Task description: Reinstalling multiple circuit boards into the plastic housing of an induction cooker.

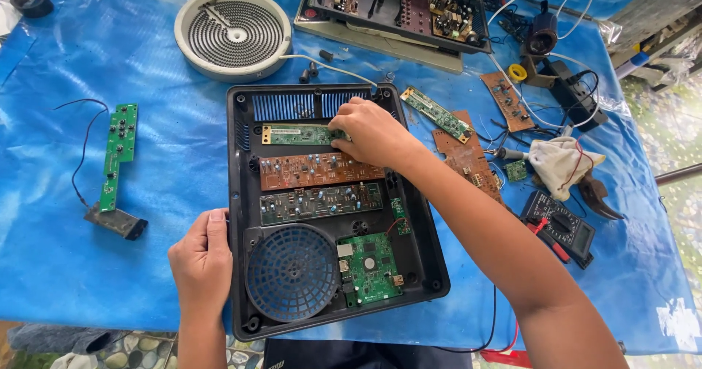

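A black plastic appliance base (238, 164) lies open on the blue sheet, with a round fan grille (291, 272) at its near end. Inside lie a narrow green circuit board (292, 134), a brown board (307, 170), a dark green board (314, 202) and a square green board (373, 266). My right hand (373, 131) reaches across and its fingertips press on the right end of the narrow green board. My left hand (202, 259) grips the base's left rim, thumb on the edge.
A round coil heating element (234, 32) sits behind the base, an open electronics chassis (398, 7) beside it. A long green board with wires (117, 153) lies left. Loose boards (468, 157), a multimeter (559, 226), a rag (559, 160) and cables crowd the right.
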